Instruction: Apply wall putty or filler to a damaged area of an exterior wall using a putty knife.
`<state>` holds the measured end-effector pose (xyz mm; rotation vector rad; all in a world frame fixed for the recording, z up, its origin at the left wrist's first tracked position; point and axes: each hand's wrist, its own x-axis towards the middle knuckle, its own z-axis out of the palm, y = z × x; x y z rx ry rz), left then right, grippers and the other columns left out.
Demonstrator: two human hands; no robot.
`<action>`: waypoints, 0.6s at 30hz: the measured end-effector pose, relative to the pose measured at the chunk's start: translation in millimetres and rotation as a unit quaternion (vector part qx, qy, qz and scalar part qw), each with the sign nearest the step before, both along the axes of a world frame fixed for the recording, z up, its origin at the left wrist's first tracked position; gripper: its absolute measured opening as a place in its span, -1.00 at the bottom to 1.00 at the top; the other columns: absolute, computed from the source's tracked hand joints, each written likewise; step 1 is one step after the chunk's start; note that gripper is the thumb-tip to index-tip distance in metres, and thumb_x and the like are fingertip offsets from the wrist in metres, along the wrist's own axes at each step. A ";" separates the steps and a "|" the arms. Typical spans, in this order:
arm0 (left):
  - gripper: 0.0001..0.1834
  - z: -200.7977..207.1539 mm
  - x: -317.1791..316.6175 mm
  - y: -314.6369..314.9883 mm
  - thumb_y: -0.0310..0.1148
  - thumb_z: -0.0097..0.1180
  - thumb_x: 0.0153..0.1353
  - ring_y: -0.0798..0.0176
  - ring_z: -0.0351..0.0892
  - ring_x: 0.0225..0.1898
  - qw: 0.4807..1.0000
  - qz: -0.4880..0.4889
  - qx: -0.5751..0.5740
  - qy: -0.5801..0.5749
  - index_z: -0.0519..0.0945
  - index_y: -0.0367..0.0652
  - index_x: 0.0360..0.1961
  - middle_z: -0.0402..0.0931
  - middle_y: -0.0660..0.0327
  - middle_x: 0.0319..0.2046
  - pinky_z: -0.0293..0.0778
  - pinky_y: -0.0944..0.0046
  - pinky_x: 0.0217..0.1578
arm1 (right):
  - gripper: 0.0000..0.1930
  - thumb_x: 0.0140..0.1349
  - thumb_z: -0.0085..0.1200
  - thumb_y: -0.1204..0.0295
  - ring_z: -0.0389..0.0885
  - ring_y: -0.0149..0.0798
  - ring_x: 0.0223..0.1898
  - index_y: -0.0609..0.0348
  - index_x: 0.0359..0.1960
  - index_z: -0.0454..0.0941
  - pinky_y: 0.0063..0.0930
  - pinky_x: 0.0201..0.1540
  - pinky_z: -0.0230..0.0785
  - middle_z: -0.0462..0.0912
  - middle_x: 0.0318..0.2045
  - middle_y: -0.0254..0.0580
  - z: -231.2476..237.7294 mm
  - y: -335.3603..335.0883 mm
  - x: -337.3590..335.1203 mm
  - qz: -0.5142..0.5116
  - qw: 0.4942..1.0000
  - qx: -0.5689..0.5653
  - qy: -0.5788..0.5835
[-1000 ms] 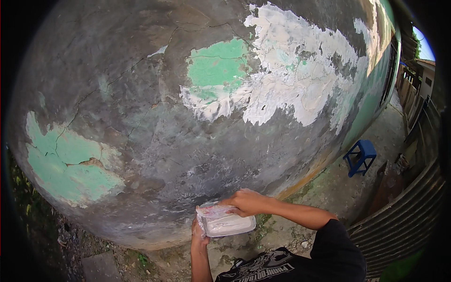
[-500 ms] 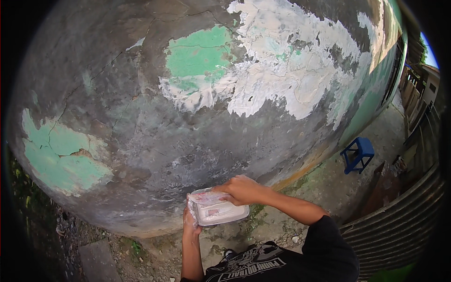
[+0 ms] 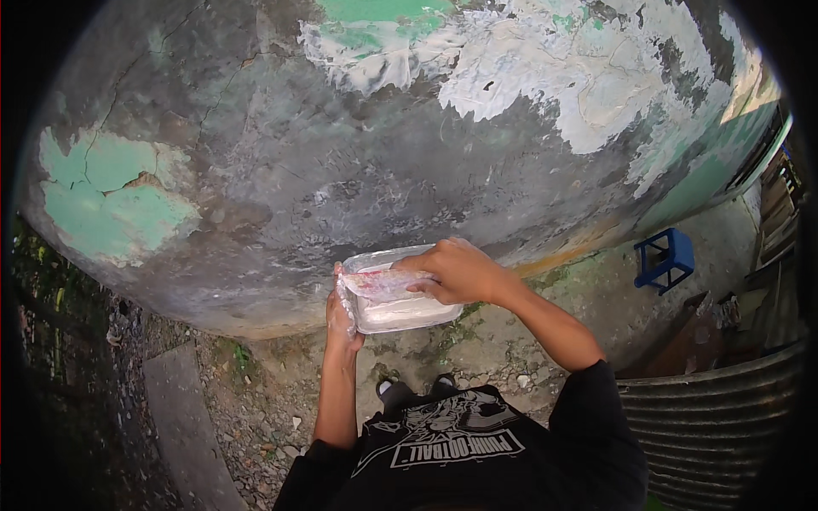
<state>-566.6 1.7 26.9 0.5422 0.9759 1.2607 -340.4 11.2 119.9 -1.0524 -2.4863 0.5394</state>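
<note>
My left hand (image 3: 341, 317), smeared with white, grips the left end of a clear plastic tub (image 3: 394, 327). White putty (image 3: 396, 313) coats the inside of the tub. From the right, my right hand (image 3: 464, 271) reaches over the tub, closed on a flat putty scraper (image 3: 382, 285) streaked white and pinkish red. The scraper lies across the tub, its left end by the tub's left rim near my left fingers. My palm and fingers hide its right end. Just beyond the tub rises a grey wall (image 3: 256, 196) with white putty patches (image 3: 545, 77) on its upper right.
Green paint (image 3: 111, 200) remains on the wall's left part. A blue plastic stool (image 3: 666, 260) stands on the ground to the right. Corrugated sheet metal (image 3: 716, 417) lies at the lower right. Stony ground and a flat slab (image 3: 187, 417) are at the lower left.
The view has tipped downward, so wall, tub and hands sit higher in the picture and both feet show. The scraper has shifted lower over the tub. Both hands keep their hold.
</note>
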 end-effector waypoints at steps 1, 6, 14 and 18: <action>-0.34 0.1 1.5 0.1 0.18 -0.10 0.37 0.18 0.61 -0.10 1.000 -0.017 0.008 -0.008 0.49 -0.31 0.03 0.57 0.06 -0.08 0.55 0.19 -0.06 | -0.58 0.14 0.21 0.36 0.64 0.11 -0.35 0.02 0.08 0.57 -0.09 -0.25 0.45 0.68 -0.36 0.06 3.9 -3.6 0.8 0.010 1.000 -0.014 -0.017; -0.35 -13.5 2.1 -7.8 0.17 -0.10 0.37 0.18 0.60 -0.08 0.997 -0.027 0.059 0.035 0.49 -0.30 0.03 0.57 0.06 -0.07 0.55 0.19 -0.07 | -0.62 0.03 0.25 0.43 0.61 0.08 -0.50 0.12 -0.05 0.65 -0.23 -0.39 0.42 0.66 -0.40 0.09 18.9 -15.9 8.0 -0.016 0.995 0.017 0.100; -0.33 -10.0 -7.8 -2.2 0.18 -0.11 0.36 0.19 0.65 -0.18 0.997 -0.073 -0.011 -0.028 0.51 -0.34 -0.02 0.60 0.04 -0.15 0.61 0.21 -0.16 | -0.66 0.09 0.23 0.40 0.64 -0.02 -0.51 0.06 -0.05 0.65 -0.23 -0.44 0.41 0.69 -0.43 -0.04 4.7 -18.9 -11.5 -0.024 0.999 0.045 0.015; -0.33 -3.6 -15.5 -1.1 0.18 -0.08 0.35 0.20 0.65 -0.17 0.999 -0.040 0.033 -0.006 0.52 -0.34 -0.04 0.60 0.04 -0.15 0.61 0.19 -0.15 | -0.67 0.11 0.22 0.39 0.64 -0.03 -0.50 0.04 -0.04 0.65 -0.22 -0.47 0.40 0.70 -0.39 -0.07 13.2 -15.8 -20.2 -0.048 0.994 0.064 0.071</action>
